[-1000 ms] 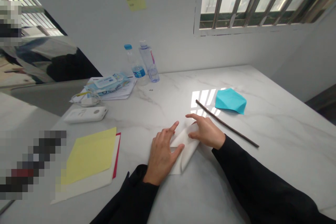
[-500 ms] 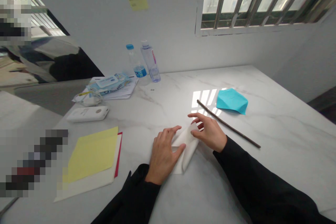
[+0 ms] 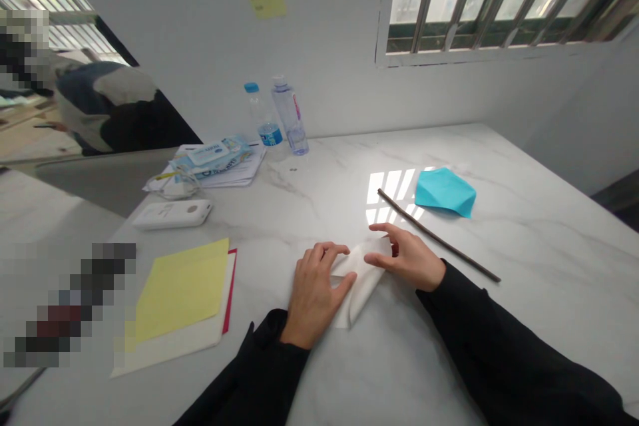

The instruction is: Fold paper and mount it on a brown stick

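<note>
A folded white sheet of paper (image 3: pixel 368 283) lies on the table in front of me, its layers curling up along a rounded fold. My left hand (image 3: pixel 319 286) rests on its left side, the thumb over the fold and the fingers bent at the far left edge. At the upper right corner my right hand (image 3: pixel 405 254) has its thumb on top of the paper. Its index finger stretches out above, while the other fingers curl behind the corner. Beyond the right hand lies a thin brown stick (image 3: pixel 439 237), with a creased turquoise piece of paper (image 3: pixel 446 192) past it.
Yellow paper (image 3: pixel 184 289) tops white and red sheets on the left. Behind are a white power bank (image 3: pixel 173 214), a wet wipes pack (image 3: pixel 212 156) on papers, and two plastic bottles (image 3: pixel 291 116). At far left a person (image 3: pixel 107 103) is partly seen beyond a divider.
My right hand has shifted slightly right with the paper's upper corner, which now lies lower and flatter. The left hand stays on the paper. The whole view has moved a little.
</note>
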{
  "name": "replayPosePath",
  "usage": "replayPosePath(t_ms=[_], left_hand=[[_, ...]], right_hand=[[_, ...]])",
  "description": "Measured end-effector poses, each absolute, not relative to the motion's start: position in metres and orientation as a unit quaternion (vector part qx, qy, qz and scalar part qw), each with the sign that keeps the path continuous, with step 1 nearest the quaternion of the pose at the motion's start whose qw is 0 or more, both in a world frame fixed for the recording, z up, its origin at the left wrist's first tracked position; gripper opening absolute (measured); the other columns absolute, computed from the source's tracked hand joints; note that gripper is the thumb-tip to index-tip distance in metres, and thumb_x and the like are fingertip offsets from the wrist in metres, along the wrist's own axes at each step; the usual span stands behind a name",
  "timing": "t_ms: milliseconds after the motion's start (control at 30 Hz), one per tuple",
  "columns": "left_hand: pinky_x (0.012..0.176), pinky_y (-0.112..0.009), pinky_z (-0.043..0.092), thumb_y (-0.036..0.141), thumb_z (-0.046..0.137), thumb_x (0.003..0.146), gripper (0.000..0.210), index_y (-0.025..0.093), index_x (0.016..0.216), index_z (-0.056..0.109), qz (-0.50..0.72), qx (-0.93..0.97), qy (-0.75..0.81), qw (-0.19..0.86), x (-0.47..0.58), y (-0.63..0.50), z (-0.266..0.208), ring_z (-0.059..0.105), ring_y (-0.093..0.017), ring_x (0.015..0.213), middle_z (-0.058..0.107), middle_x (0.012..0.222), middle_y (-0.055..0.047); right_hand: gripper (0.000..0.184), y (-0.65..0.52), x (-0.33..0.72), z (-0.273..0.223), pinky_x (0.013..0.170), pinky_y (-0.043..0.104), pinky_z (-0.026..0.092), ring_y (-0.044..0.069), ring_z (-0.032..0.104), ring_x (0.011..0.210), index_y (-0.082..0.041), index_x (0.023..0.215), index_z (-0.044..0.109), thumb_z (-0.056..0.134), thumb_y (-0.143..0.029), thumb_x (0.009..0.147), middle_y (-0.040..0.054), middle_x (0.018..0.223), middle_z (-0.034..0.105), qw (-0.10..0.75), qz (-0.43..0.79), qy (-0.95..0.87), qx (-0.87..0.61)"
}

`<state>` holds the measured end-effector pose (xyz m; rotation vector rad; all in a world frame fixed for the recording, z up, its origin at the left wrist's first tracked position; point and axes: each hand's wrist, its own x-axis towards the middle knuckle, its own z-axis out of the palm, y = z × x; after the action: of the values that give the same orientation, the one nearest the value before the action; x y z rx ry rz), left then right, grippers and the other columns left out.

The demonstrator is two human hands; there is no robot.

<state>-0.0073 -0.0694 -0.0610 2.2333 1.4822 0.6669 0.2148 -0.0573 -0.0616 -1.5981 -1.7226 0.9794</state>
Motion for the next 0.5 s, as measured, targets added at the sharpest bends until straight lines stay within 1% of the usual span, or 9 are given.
replayPosePath(t_ms=[100, 200, 333, 433, 500], left_hand=[[0.092, -0.04, 0.042, 0.023, 0.075, 0.086, 0.028, 0.029, 0.111, 0.065, 0.237, 0.795, 0.526, 0.19, -0.007, -0.069, -0.06, 0.058, -0.025, 0.111, 0.063, 0.115, 0.0], [0.09, -0.039, 0.042, 0.022, 0.074, 0.086, 0.021, 0.029, 0.104, 0.067, 0.232, 0.8, 0.52, 0.192, -0.008, -0.07, -0.058, 0.058, -0.024, 0.108, 0.063, 0.114, 0.0], [0.091, -0.039, 0.041, 0.023, 0.075, 0.086, 0.013, 0.03, 0.095, 0.069, 0.228, 0.807, 0.51, 0.193, -0.008, -0.07, -0.058, 0.058, -0.024, 0.106, 0.062, 0.116, 0.001], [0.091, -0.04, 0.04, 0.023, 0.075, 0.087, 0.013, 0.031, 0.095, 0.071, 0.227, 0.808, 0.508, 0.194, -0.007, -0.07, -0.058, 0.057, -0.023, 0.105, 0.062, 0.116, 0.001], [0.091, -0.04, 0.04, 0.023, 0.075, 0.087, 0.013, 0.032, 0.096, 0.072, 0.226, 0.809, 0.507, 0.193, -0.007, -0.071, -0.058, 0.057, -0.023, 0.105, 0.062, 0.116, 0.001]], right_hand=[[0.062, -0.061, 0.211, -0.063, 0.073, 0.034, 0.051, 0.018, 0.062, 0.07, -0.021, 0.137, 0.057, 0.076, -0.025, 0.077, 0.0058, 0.099, 0.072, 0.284, 0.334, -0.66, -0.611], [0.067, -0.065, 0.206, -0.065, 0.072, 0.031, 0.05, 0.017, 0.062, 0.07, -0.022, 0.14, 0.054, 0.069, -0.013, 0.075, 0.0044, 0.101, 0.071, 0.298, 0.303, -0.671, -0.607], [0.066, -0.073, 0.201, -0.065, 0.073, 0.03, 0.05, 0.017, 0.061, 0.069, -0.023, 0.14, 0.053, 0.066, -0.011, 0.076, 0.0024, 0.099, 0.071, 0.327, 0.273, -0.679, -0.598], [0.066, -0.076, 0.2, -0.067, 0.075, 0.031, 0.051, 0.017, 0.06, 0.068, -0.023, 0.141, 0.053, 0.065, -0.013, 0.076, 0.0022, 0.1, 0.071, 0.342, 0.252, -0.679, -0.599], [0.069, -0.075, 0.201, -0.068, 0.073, 0.031, 0.05, 0.016, 0.059, 0.066, -0.023, 0.141, 0.053, 0.065, -0.012, 0.074, 0.0022, 0.101, 0.07, 0.341, 0.248, -0.672, -0.608]])
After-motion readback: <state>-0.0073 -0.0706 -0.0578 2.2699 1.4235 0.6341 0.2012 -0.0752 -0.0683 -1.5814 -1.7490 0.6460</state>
